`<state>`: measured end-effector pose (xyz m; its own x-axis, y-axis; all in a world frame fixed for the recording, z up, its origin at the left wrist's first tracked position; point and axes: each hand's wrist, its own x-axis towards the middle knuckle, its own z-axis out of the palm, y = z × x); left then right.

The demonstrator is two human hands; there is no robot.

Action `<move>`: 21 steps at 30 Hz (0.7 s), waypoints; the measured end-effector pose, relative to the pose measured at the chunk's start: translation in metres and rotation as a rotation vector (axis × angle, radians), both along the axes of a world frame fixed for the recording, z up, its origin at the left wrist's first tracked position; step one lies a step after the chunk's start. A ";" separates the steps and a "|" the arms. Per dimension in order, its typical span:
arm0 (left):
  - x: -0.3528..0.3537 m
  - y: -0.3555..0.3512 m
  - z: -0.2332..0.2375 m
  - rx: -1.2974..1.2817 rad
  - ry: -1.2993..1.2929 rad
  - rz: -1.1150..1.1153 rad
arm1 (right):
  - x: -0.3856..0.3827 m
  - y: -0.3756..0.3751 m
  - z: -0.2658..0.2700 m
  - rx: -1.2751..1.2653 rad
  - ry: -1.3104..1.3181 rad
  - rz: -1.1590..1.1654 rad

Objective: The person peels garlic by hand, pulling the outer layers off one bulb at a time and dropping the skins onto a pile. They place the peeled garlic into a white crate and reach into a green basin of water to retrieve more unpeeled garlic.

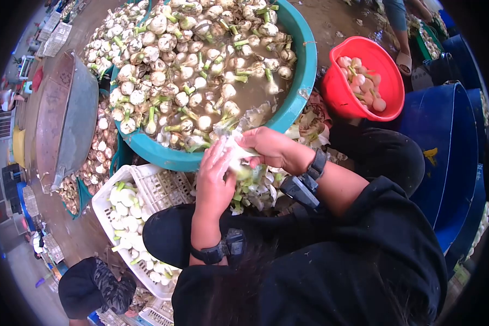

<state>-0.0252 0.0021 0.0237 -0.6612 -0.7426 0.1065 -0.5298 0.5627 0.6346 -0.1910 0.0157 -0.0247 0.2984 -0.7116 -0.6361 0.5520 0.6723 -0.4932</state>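
Note:
Over the near rim of a teal tub [165,157], my left hand [214,176] and my right hand [271,146] meet around a pale garlic bulb [237,156]. The left fingers wrap its near side, while the right thumb and fingers pinch the skin at its top. Much of the bulb is hidden by my fingers. Muddy garlic bulbs [171,70] with short green stems fill the tub, some floating in brown water [255,98]. Below my hands lies a heap of peeled-off skins [261,187].
At my left stands a white plastic crate [165,187] of clean garlic [127,212]. A red basin [337,100] of pinkish bulbs sits at the right, near a blue barrel [424,136]. A metal wheelbarrow [73,114] is further left. Another person [95,288] is at the lower left.

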 end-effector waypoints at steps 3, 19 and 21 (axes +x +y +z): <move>0.002 0.002 -0.029 0.363 0.637 0.388 | 0.003 0.010 0.034 -0.159 -0.117 -0.144; 0.038 -0.022 -0.008 1.203 1.296 0.980 | -0.011 0.024 0.065 -0.758 1.010 0.611; 0.025 -0.019 0.003 0.916 1.170 1.067 | 0.030 0.015 0.035 -0.983 0.905 0.169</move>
<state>0.0001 -0.0171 0.0263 0.1858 -0.8318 -0.5230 0.5030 -0.3767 0.7779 -0.1613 0.0311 0.0101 0.1770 -0.9798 0.0936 -0.2754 -0.1406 -0.9510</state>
